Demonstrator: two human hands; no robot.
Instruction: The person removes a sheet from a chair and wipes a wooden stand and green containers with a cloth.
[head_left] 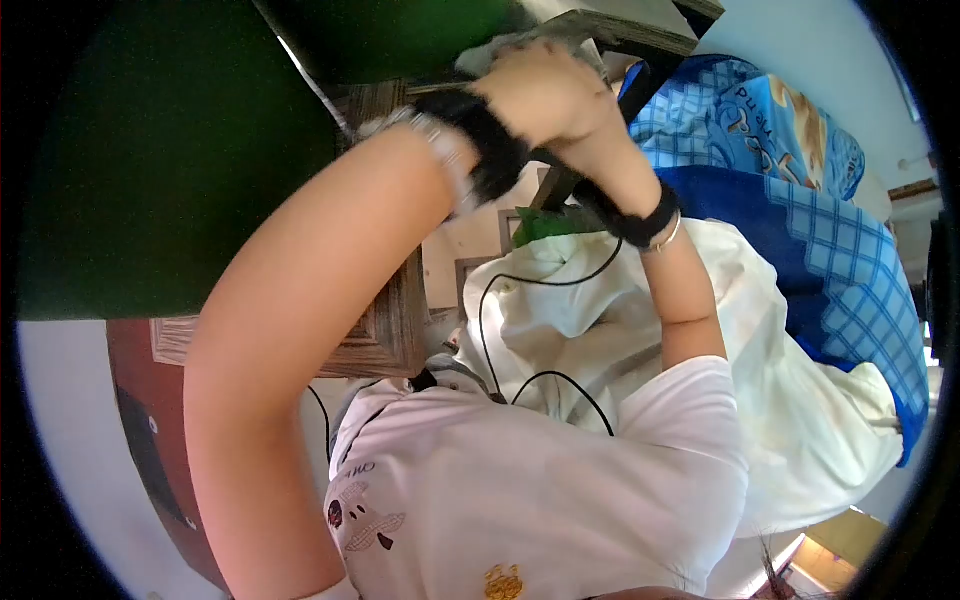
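Observation:
My left hand (548,92) reaches across the top of the view, blurred by motion, with its fingers bent over a crumpled grey cloth (490,52). The cloth lies against the dark green surface (400,40) near a wooden edge. Just beside and partly under it, my right hand (610,155) meets the left one; its fingers are hidden, so I cannot see what they hold. Black bands circle both wrists. A pale bracelet sits behind the left band and a thin bangle behind the right.
Brown wooden framing (385,335) runs below the green surface. White fabric (590,310) drapes under my right arm, with a black cable (550,284) across it. At the right are blue checked bedding (865,270) and a blue printed packet (780,135).

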